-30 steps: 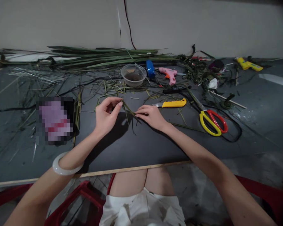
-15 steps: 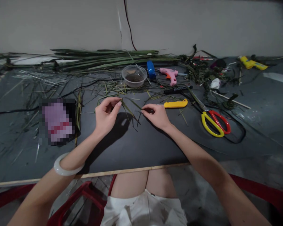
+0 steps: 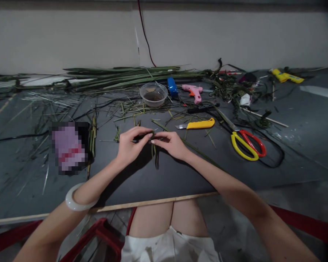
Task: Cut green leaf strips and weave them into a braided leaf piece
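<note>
Left hand [image 3: 131,147] pinches leaf strips [image 3: 156,158] between thumb and fingers; right hand [image 3: 173,145] pinches the same bunch from its own side, fingertips nearly meeting. Bunch sits between the two sets of fingertips: just right of left hand, just left of right hand, neither clearly nearer. Loose ends hang down toward the body, long axis roughly crosswise to the fingers; upper part mostly hidden by fingers, exact crossing can't be told. Long leaf [image 3: 205,155] runs slantwise from beyond the fingertips, behind right hand, toward the right forearm; whether that hand touches it, cannot tell. Yellow cutter [image 3: 200,124] lies just beyond right hand, blade end toward left. Scissors [image 3: 244,145] are further right of right hand, handles toward the body. Plastic bowl [image 3: 153,104] stands beyond both hands, leaf scraps [image 3: 129,108] around it. Pink glue gun [image 3: 192,91] is farther out, beyond the cutter.
</note>
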The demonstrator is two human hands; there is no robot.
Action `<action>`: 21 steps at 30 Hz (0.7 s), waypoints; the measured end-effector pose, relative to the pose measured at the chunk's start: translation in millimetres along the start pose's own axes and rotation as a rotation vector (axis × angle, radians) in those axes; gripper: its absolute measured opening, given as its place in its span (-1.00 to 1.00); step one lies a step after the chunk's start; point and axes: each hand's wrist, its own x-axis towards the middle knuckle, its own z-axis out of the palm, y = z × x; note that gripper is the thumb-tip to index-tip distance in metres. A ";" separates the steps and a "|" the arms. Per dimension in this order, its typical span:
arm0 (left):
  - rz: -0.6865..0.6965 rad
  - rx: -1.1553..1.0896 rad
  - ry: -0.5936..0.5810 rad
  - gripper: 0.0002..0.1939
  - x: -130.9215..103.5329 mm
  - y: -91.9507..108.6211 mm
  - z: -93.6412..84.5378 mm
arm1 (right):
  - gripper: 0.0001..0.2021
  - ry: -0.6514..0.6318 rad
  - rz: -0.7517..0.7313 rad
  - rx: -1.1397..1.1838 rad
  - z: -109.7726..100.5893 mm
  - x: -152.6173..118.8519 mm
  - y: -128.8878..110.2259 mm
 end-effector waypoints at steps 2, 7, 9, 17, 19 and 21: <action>0.074 0.056 -0.037 -0.86 -1.3 1.1 0.5 | -0.75 0.021 0.008 0.086 0.3 1.5 3.1; 0.181 0.158 -0.094 -0.76 -3.0 -1.1 -1.9 | -0.77 0.122 0.022 0.105 -7.1 2.3 5.4; 0.177 0.181 -0.116 -0.74 -2.7 -2.8 -3.0 | -0.78 0.131 0.022 0.078 -8.5 1.4 5.1; 0.175 0.212 -0.221 -0.77 -2.2 -5.8 -3.3 | -0.82 0.102 0.033 0.082 -6.9 -2.2 -0.3; 0.174 0.217 -0.242 -0.77 -3.0 -5.5 -2.7 | -0.85 0.082 0.017 0.075 -6.9 -2.9 -1.6; 0.177 0.221 -0.246 -0.77 -3.9 -4.5 -2.2 | -0.85 0.084 -0.003 0.068 -6.9 -3.3 -1.6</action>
